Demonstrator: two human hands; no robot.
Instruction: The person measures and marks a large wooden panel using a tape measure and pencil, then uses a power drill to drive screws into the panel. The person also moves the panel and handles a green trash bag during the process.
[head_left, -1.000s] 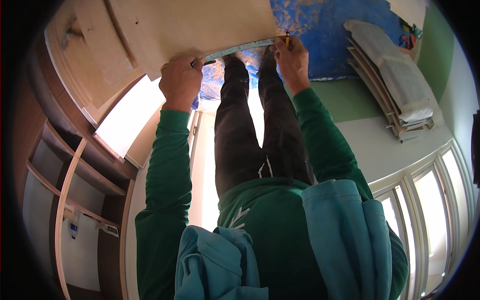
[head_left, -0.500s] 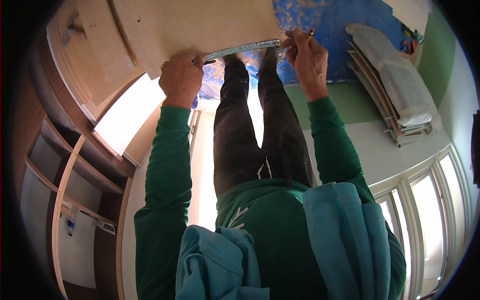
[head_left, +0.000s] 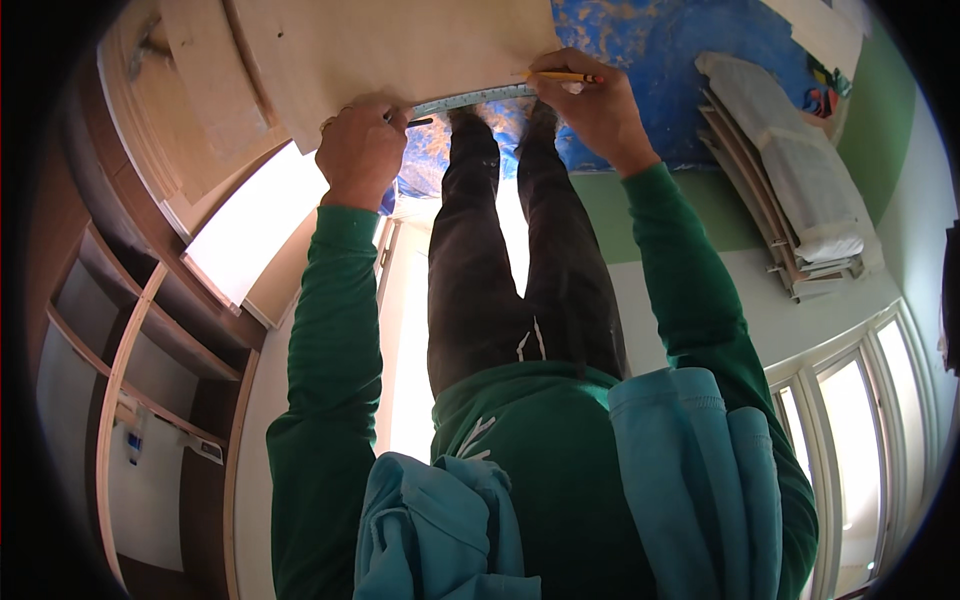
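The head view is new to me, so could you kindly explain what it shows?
There is no machine here: a camera worn on the person's head looks down past a green sweater and dark trousers; its wide lens bends straight edges. The left hand is closed at one end of a tape measure, which runs along the edge of a board. The right hand holds a pencil by the other end. A dusty blue sheet shows beside the board.

The left hand (head_left: pixel 362 152) grips a measuring tape (head_left: pixel 470 98) along the near edge of a board (head_left: pixel 400 45); the right hand (head_left: pixel 602 108) holds a pencil (head_left: pixel 572 77) near the tape's right end.
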